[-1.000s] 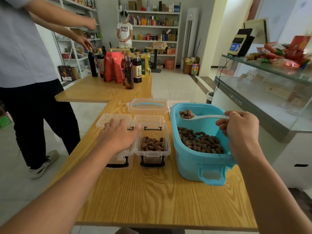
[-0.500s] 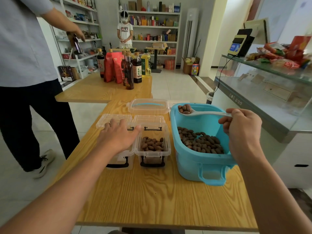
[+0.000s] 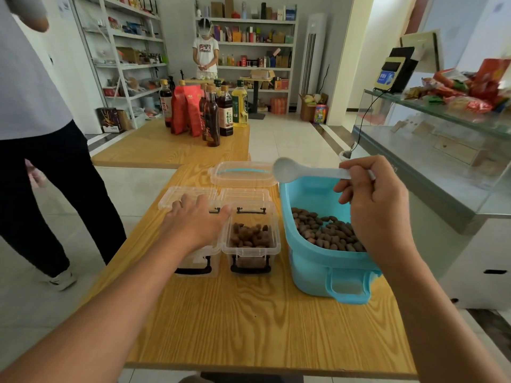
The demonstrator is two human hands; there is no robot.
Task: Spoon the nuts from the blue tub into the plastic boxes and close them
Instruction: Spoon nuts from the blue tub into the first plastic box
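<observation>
The blue tub (image 3: 318, 275) stands at the table's right side with brown nuts (image 3: 323, 230) in its bottom. My right hand (image 3: 370, 205) grips a white plastic spoon (image 3: 287, 170) by the handle. The spoon's bowl hovers over the tub's far left corner, and no nuts show in it. Left of the tub stand two clear plastic boxes with black latches. The right box (image 3: 251, 254) holds nuts, and its lid (image 3: 244, 194) lies open behind it. My left hand (image 3: 193, 222) rests flat on the left box (image 3: 197, 262), hiding its contents.
The tub's clear lid (image 3: 243, 174) lies behind the boxes. Bottles and red bags (image 3: 201, 111) stand on a second wooden table farther back. A person in dark trousers (image 3: 52, 189) stands close at the left. A glass counter (image 3: 442, 150) runs along the right.
My right hand lifted the spoon up and a little left over the tub's far corner; the nuts seen in it before no longer show. The left hand stayed put.
</observation>
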